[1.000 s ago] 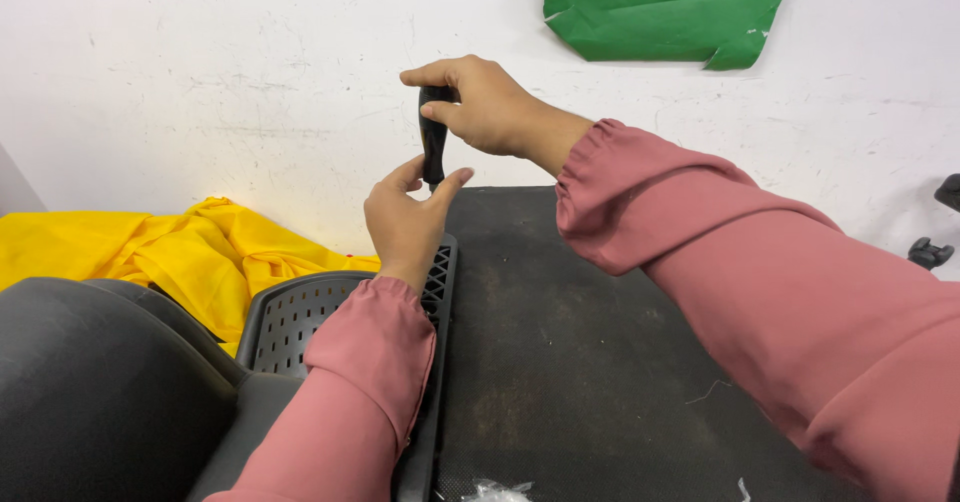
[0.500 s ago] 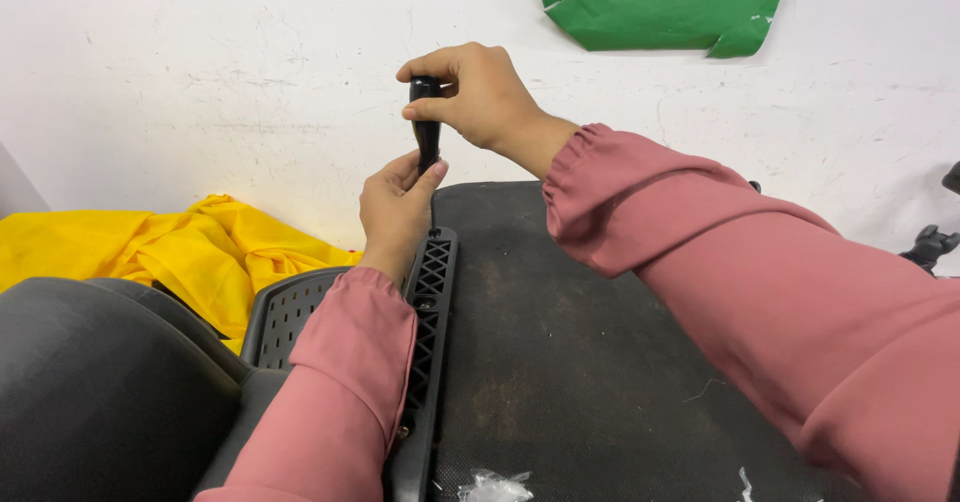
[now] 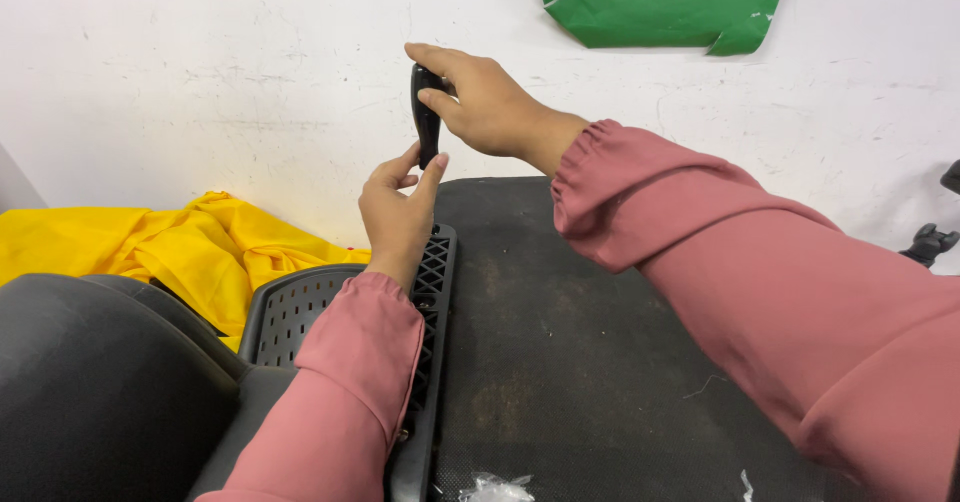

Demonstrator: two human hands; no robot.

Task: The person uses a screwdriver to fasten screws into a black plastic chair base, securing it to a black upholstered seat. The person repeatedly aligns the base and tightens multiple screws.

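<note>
- White, scuffed plaster wall fills the background, with a torn sheet of green paper stuck high on it; below lies a dark, worn, dusty slab, possibly a chair seat turned over.
- Right hand is closed over the top of a small black plastic handle-shaped part, held upright in the air in front of the wall.
- Left hand pinches the part's lower end between thumb and fingertips, wrist resting just above a black perforated plastic chair panel.
- As I judge it, the part is gripped only at its two ends, so a hard twist or pull could make it slip out of the fingers.
- If dropped, it might fall into the gap between the perforated panel and the dark slab, or onto the crumpled yellow cloth at the left.
- Loose pink sleeve cuffs could snag the panel's open lattice.
- Crumpled clear plastic wrap lies near the bottom edge, easy to brush off.
</note>
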